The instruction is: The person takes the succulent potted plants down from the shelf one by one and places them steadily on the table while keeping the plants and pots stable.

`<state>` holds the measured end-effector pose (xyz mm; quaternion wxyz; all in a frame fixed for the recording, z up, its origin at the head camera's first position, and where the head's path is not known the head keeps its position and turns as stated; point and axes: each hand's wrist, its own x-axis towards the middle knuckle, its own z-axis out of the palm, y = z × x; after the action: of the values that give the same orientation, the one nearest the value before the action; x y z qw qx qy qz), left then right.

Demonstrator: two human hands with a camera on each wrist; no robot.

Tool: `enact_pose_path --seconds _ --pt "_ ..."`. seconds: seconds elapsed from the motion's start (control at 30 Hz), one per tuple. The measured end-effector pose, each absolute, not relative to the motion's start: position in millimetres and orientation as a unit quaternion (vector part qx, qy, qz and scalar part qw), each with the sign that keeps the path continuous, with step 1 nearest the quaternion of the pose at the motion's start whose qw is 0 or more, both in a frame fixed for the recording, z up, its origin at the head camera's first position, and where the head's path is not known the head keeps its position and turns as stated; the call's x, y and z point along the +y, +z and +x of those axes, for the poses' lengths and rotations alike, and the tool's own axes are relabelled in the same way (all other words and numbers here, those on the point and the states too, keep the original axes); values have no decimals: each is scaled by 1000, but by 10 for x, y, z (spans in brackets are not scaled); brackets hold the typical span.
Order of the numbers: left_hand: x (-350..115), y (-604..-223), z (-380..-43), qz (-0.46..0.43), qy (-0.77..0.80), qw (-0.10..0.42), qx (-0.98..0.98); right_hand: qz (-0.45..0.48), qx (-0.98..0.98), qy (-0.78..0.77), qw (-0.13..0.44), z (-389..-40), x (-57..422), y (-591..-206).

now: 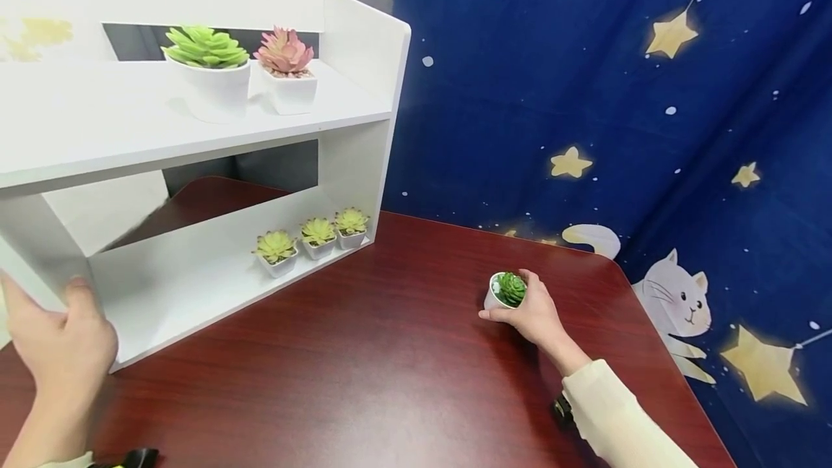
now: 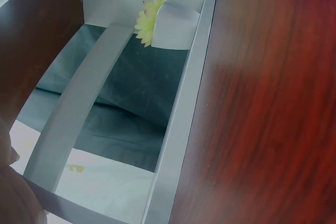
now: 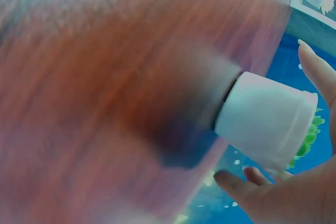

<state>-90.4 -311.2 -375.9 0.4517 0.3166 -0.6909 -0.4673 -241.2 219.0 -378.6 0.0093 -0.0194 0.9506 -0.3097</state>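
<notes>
A small round white pot with a dark green succulent (image 1: 510, 289) stands on the dark red table. My right hand (image 1: 536, 313) is around it, thumb and fingers spread on either side. In the right wrist view, a gap shows between the upper digit (image 3: 315, 69) and the white pot (image 3: 265, 121); the lower fingers are close to its side, and I cannot tell whether they touch. At the far left, my left hand (image 1: 61, 341) grips the side panel of the white two-tier shelf (image 1: 354, 92), thumb inside; its other fingers are partly hidden.
Several small yellow-green succulents (image 1: 276, 248) line the lower tier's right end. A bright green succulent (image 1: 214, 89) and a pink one (image 1: 289, 89) stand on the upper tier. The table (image 1: 390, 352) extends rightward to a blue star-patterned curtain (image 1: 494, 107).
</notes>
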Motion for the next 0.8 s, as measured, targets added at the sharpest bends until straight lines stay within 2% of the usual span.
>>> enact_pose_path --seconds 0.33,0.8 --pt "-3128 -3843 -912 314 -475 453 -686 -98 964 -246 -28 -2348 2153 -3448" --pt "-3185 -3807 -911 321 -483 449 -680 -168 952 -254 -25 -2407 1419 -2813"
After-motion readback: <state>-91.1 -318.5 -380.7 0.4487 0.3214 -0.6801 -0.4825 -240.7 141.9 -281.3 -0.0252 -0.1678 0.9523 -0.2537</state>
